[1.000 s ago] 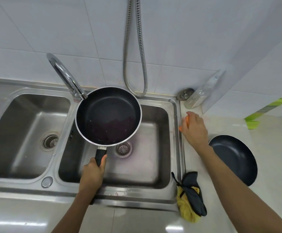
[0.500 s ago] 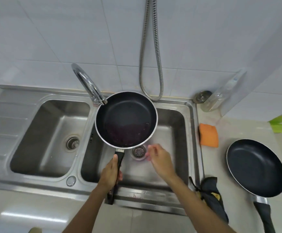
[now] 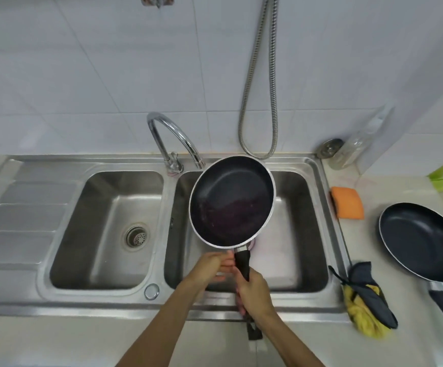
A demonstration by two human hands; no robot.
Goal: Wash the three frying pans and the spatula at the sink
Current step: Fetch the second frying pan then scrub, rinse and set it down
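A small black frying pan point(image 3: 231, 202) with a silver rim hangs over the right basin point(image 3: 302, 234) of the steel sink, purplish residue on its bottom. My right hand point(image 3: 253, 292) grips the middle of its black handle. My left hand point(image 3: 208, 266) lies just left of the handle near the pan, its straight fingers touching the handle. A second, larger black frying pan point(image 3: 421, 239) sits on the counter to the right, handle pointing toward me. No third pan or spatula is in view.
The curved faucet point(image 3: 172, 133) ends just behind the held pan. An orange sponge point(image 3: 347, 202) lies right of the sink, a dark and yellow cloth point(image 3: 366, 303) at the sink's front right corner. The left basin point(image 3: 104, 221) holds nothing.
My right hand left the orange sponge on the counter, came across the basin and took the pan's handle. My left hand loosened its grip and slid to the handle's side.
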